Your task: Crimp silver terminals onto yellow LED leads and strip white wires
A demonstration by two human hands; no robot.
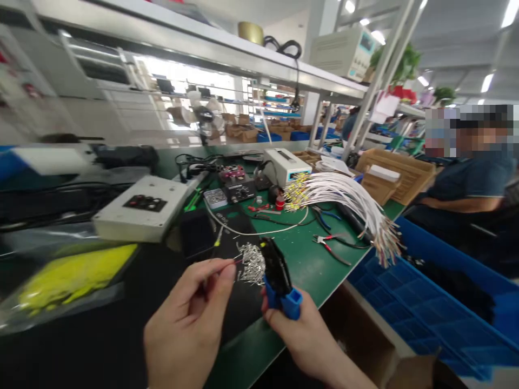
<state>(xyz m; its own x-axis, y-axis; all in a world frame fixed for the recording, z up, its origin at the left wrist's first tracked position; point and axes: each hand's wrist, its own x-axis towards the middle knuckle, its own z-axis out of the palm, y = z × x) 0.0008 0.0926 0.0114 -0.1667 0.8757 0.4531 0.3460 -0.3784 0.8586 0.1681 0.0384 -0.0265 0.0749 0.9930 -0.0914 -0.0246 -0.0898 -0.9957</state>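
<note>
Left hand (190, 319), grip pinching thin wire (238, 262), right hand (302, 335), grip clasping blue-handled crimper (279, 273), shiny terminals (252, 265) heaped on black mat (242, 313), green surface (308, 262) bare toward right edge

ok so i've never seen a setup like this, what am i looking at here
There is no robot: these are a person's own bare hands, seen in one picture from a camera worn on the head, looking forward and down. The left hand pinches something thin, perhaps a wire; the right hand holds a blue-handled tool. Beside the tool lies a heap of small metal pieces. Farther back on the green table are white wires in a bundle; a bag of yellow pieces lies left.
</note>
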